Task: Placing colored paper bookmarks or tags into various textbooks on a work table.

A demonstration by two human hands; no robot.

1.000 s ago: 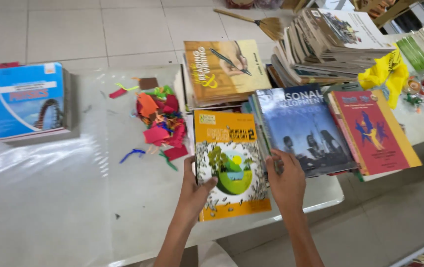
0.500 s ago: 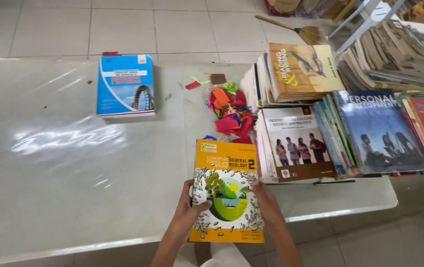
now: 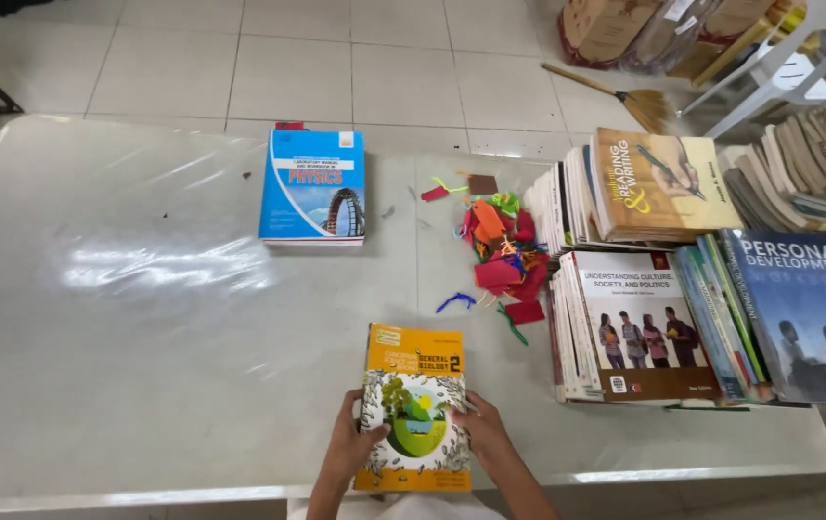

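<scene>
The left hand (image 3: 353, 445) grips the left edge of the yellow book (image 3: 414, 407), thumb on the cover and fingers curled under or along the edge. The right hand (image 3: 486, 438) grips the right edge of the same book in the same way, thumb pressed on the cover near the illustration. Both hands are partly closed around the book's lower half.

The yellow book lies flat, face up, on the surface (image 3: 143, 318), close to its near edge. Its cover shows a round green picture on a white patterned field. The book's long axis runs away from the person, nearly square to the edge.

Just beyond and to the right of the book lies a loose heap of paper scraps (image 3: 502, 255) in red, orange, green and blue. A single blue scrap (image 3: 455, 301) lies apart from the heap, between it and the yellow book.

Farther back and left of the heap, a blue book (image 3: 314, 185) lies face up, well apart from the yellow book.

To the right, stacked books cover the surface. The nearest stack (image 3: 636, 325) has a white-and-brown cover showing four people. Behind it sits a stack (image 3: 661, 183) topped by a tan cover. At far right, a dark blue book (image 3: 808, 310) tops another stack.

On the tiled floor (image 3: 336, 58) beyond the surface lies a broom (image 3: 615, 91).
</scene>
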